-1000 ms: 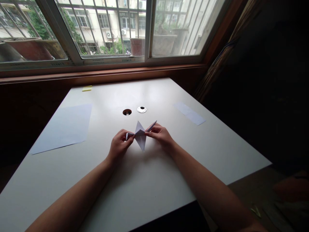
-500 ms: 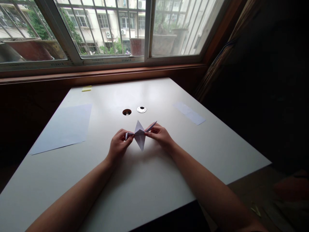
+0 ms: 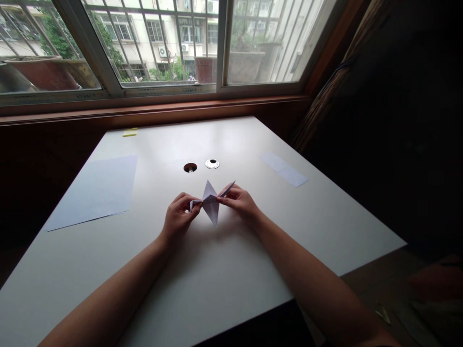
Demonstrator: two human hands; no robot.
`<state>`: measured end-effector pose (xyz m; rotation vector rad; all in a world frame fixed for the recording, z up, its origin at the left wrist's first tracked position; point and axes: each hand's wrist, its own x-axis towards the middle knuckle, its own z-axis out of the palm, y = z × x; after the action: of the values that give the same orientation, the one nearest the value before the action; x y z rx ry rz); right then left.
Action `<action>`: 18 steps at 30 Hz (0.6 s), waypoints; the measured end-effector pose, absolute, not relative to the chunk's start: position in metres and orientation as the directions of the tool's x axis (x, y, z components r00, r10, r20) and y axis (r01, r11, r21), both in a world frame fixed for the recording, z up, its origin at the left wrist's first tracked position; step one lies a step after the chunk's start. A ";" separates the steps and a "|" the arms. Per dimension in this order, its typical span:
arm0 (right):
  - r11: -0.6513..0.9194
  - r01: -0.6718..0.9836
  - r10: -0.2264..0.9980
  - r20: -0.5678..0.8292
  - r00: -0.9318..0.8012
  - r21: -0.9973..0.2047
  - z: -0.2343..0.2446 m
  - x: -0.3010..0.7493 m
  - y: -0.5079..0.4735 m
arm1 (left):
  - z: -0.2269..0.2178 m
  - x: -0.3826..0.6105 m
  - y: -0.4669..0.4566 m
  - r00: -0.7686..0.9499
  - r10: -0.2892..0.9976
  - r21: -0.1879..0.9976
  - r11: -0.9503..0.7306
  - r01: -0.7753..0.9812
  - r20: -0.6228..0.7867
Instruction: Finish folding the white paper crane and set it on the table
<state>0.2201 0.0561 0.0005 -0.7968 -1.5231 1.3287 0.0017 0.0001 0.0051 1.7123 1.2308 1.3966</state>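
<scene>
A small folded white paper figure [image 3: 211,205], pointed at top and bottom with thin arms to either side, is held just above the white table [image 3: 217,270]. My left hand [image 3: 179,215] pinches its left arm between thumb and fingertips. My right hand [image 3: 240,201] pinches the right arm, which sticks up and to the right. Both hands are closed on the paper near the table's middle.
A large white sheet [image 3: 96,190] lies at the left of the table. A narrow paper strip [image 3: 284,169] lies at the right. A cable hole [image 3: 190,167] and its white cap [image 3: 212,164] sit behind the hands. A yellow note [image 3: 129,132] lies at the far edge under the window.
The hands and the paper figure have barely moved; the figure's lower point has shifted very slightly.
</scene>
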 end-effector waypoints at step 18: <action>0.203 -0.123 0.901 0.234 -0.366 -0.972 0.001 0.221 0.058 | 0.008 0.002 0.000 0.073 0.943 0.905 -0.331 0.265 0.324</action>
<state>0.2207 0.0575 0.0013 -0.7712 -1.5186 1.3433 0.0019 0.0000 0.0079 1.6848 1.2131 1.2901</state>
